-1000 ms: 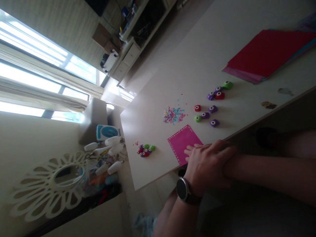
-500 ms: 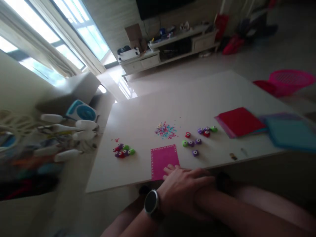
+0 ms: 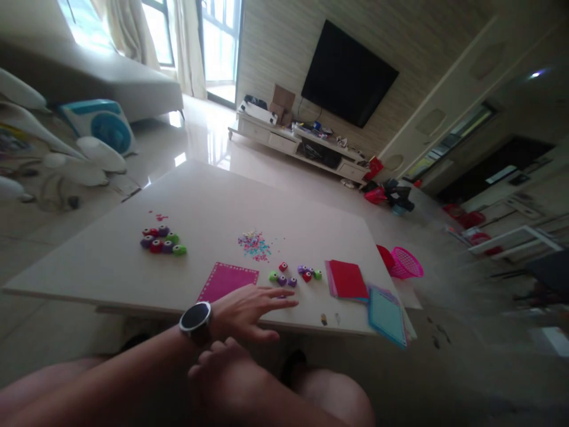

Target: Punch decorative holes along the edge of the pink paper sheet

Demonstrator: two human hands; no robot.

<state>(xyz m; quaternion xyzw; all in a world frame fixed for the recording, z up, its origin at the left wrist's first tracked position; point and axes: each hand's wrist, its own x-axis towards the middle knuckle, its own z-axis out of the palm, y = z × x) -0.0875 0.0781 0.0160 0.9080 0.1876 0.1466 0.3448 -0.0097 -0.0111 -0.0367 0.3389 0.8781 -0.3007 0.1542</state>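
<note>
My left hand [image 3: 251, 311], with a round watch [image 3: 195, 318] on its wrist, stretches over the table's near edge, fingers spread and holding nothing. It lies beside the magenta sheet [image 3: 231, 280], whose border is dotted with small holes. A purple piece partly shows behind its fingers. Just beyond the fingertips sit several small craft punches [image 3: 283, 280] in red, purple and green. My right hand [image 3: 222, 365] is below the left wrist, off the tabletop, its fingers curled with nothing seen in them. Past the sheet lies a pile of coloured paper bits [image 3: 255, 244].
Another cluster of punches [image 3: 163, 240] stands on the left, near a few red bits [image 3: 160, 217]. Red sheets [image 3: 348, 279] and a blue folder-like stack [image 3: 387, 317] lie to the right. Two small objects [image 3: 324, 319] rest by the near edge. A pink basket [image 3: 405, 263] is beyond the table.
My view has swung to the right. My left hand has spread its fingers towards the right-hand punches. My right hand has come off the magenta sheet and drawn back below the left wrist.
</note>
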